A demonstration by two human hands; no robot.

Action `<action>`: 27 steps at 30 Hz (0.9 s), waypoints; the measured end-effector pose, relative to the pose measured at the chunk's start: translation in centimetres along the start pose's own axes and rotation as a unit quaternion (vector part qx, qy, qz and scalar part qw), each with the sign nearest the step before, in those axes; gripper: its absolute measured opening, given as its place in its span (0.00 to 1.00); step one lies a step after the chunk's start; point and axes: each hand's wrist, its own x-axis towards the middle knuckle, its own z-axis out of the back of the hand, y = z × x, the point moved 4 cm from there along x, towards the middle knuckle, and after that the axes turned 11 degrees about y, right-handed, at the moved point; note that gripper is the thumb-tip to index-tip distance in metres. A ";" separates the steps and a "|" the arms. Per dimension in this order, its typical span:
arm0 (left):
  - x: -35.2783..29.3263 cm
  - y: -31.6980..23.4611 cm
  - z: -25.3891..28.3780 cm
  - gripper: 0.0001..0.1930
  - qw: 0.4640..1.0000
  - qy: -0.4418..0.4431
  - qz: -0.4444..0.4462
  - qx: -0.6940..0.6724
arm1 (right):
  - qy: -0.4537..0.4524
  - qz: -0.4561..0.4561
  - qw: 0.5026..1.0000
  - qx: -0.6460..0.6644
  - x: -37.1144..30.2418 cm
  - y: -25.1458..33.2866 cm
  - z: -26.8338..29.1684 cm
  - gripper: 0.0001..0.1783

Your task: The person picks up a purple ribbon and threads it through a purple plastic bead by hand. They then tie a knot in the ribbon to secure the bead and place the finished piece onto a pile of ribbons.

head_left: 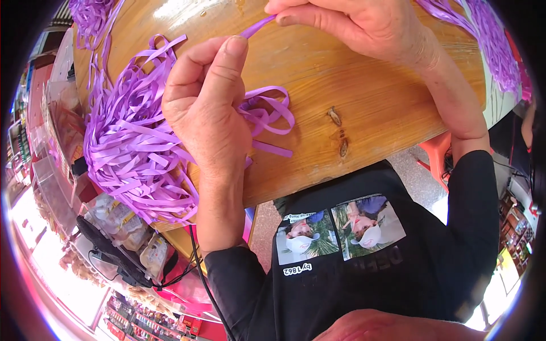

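Observation:
A short stretch of purple ribbon [259, 26] runs taut between my two hands above the wooden table. My left hand [207, 94] pinches one end between thumb and curled fingers. Farther right and higher up, my right hand [355, 25] grips the other end with thumb and fingertips, partly cut off by the top edge. Beside and under my left wrist lies a big loose pile of purple ribbons [133, 142]. A few ribbon loops [278, 116] stick out to the right of that wrist, resting on the tabletop.
The varnished wooden table [387, 108] has its near edge just before my body. More purple ribbon bundles [495, 48] hang at the far right and lie at the far left [91, 20]. An orange stool [438, 156] stands below the right side. A black fan-like object [108, 247] and plastic bags [116, 219] are at lower left.

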 end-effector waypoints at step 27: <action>-0.9 -1.1 -1.1 0.04 0.997 0.033 -0.019 -0.063 | 0.049 -0.036 0.998 -0.002 1.9 1.2 2.6 0.09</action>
